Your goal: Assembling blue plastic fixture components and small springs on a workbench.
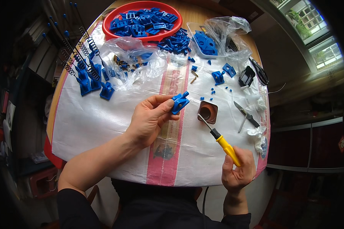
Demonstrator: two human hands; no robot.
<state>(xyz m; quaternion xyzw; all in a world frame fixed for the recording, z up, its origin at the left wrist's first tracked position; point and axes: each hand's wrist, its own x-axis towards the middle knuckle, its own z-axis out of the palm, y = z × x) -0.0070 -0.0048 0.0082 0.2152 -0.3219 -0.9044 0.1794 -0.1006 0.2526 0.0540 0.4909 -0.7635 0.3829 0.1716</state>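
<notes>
2 dark sleeves [74, 208] lie nearest, just off the bench's [193, 13] near edge. By its near right corner, the right hand [239, 171] is closed around a smooth yellow-handled tool [228, 149]; its thin metal tip is at a square dark dish [215, 119], touching or just above, I cannot tell which. Left of the dish, around mid-bench, the left hand [147, 118] pinches a glossy blue part [180, 104], a stubby peg projecting from it. A light, steady pinch with fingertips clear of the metal tip would likely serve best; resting the forearms could steady the aim.

A woven white sheet [90, 126] with a pink band covers the bench. A black-handled knife [247, 115] lies toward the right edge. Near the left edge, blue stands [85, 84] carry springy coiled wires; at the far edge, a round red tray [106, 26] is heaped with flat blue plates [141, 24].
</notes>
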